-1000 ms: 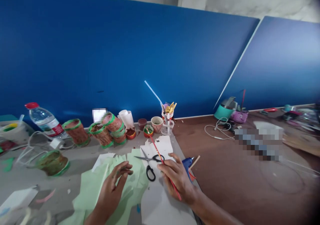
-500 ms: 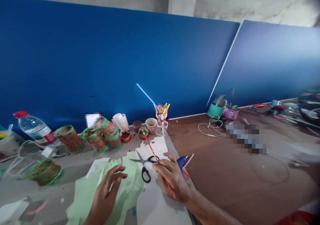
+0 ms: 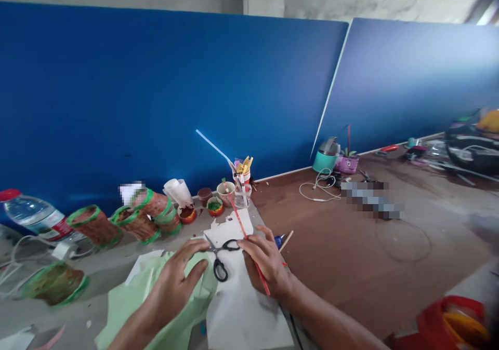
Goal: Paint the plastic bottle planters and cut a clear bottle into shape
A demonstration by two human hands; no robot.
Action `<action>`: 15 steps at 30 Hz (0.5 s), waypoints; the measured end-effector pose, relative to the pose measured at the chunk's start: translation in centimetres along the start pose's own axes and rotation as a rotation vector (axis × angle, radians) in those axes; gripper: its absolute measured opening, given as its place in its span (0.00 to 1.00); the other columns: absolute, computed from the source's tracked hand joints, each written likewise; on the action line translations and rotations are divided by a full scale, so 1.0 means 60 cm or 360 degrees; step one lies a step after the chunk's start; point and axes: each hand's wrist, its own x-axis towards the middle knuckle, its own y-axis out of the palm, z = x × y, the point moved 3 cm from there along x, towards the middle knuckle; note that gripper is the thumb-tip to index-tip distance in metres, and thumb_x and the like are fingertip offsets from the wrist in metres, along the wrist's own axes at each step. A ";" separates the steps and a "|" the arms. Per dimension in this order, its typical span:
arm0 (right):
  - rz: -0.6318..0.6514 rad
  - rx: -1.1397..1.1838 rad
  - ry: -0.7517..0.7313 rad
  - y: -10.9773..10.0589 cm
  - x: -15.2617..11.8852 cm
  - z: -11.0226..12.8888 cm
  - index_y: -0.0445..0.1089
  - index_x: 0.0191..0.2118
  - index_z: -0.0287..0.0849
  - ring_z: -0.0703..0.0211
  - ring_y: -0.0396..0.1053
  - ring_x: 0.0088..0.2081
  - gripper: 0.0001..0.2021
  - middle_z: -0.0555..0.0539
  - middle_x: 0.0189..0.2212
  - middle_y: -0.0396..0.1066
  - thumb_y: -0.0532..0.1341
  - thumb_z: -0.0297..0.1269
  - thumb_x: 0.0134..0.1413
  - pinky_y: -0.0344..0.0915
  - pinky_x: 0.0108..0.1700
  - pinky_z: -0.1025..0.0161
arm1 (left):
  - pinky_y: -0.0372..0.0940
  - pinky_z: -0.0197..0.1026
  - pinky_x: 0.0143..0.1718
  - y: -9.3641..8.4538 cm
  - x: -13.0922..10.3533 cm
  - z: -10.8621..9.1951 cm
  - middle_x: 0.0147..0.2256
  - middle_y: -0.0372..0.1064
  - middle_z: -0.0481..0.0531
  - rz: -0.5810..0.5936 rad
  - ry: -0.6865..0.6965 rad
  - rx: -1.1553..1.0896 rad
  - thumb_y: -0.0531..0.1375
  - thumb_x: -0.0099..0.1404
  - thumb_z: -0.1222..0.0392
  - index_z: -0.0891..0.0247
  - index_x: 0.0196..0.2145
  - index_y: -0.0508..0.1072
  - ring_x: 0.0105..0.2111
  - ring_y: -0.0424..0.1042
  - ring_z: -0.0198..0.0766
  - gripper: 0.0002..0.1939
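My right hand (image 3: 267, 261) is closed around a thin red paintbrush (image 3: 239, 217), whose tip points up at a patterned cup (image 3: 226, 193). My left hand (image 3: 181, 274) holds nothing; its fingers and thumb are apart, above light green paper (image 3: 128, 298). Between the hands, black-handled scissors (image 3: 220, 270) lie spread on white paper (image 3: 234, 308). A small red pot with green paint (image 3: 215, 206) stands left of the patterned cup. Brown cylinders with green rims (image 3: 95, 227) lean and stand at the left.
A water bottle (image 3: 37, 215) lies tilted at the left beside a white charger (image 3: 64, 250). A clear cup (image 3: 243, 197) stands by a cup of yellow utensils (image 3: 242, 171). Rightward are a teal container (image 3: 325, 157), a purple pot (image 3: 346, 163) and a red object (image 3: 448, 324).
The brush tip has moved from the green paint pot to the patterned cup. My left hand has moved rightward, nearer the scissors. The view has shifted, showing more at the right.
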 end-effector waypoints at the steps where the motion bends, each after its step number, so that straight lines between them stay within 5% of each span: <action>1: -0.0060 -0.0006 0.0005 -0.005 0.002 -0.001 0.64 0.49 0.41 0.59 0.70 0.34 0.18 0.46 0.33 0.72 0.51 0.19 0.53 0.57 0.56 0.46 | 0.62 0.47 0.52 0.010 0.023 -0.009 0.47 0.73 0.57 0.0042 0.0039 0.0031 0.61 0.60 0.54 0.56 0.43 0.76 0.50 0.70 0.52 0.14; 8: -0.0322 -0.0102 0.0002 -0.026 0.010 -0.023 0.64 0.49 0.40 0.59 0.70 0.32 0.20 0.46 0.33 0.72 0.52 0.18 0.51 0.59 0.53 0.45 | 0.65 0.46 0.51 0.099 0.187 -0.030 0.51 0.64 0.59 0.0123 0.0392 0.0663 0.53 0.65 0.64 0.62 0.52 0.67 0.50 0.69 0.45 0.18; 15: -0.0388 -0.0124 0.0029 -0.031 0.012 -0.040 0.64 0.49 0.40 0.59 0.70 0.32 0.20 0.46 0.31 0.71 0.53 0.18 0.50 0.59 0.52 0.46 | 0.67 0.42 0.46 0.171 0.262 -0.028 0.58 0.56 0.61 0.0235 0.0426 0.1055 0.53 0.65 0.66 0.62 0.56 0.60 0.52 0.67 0.44 0.21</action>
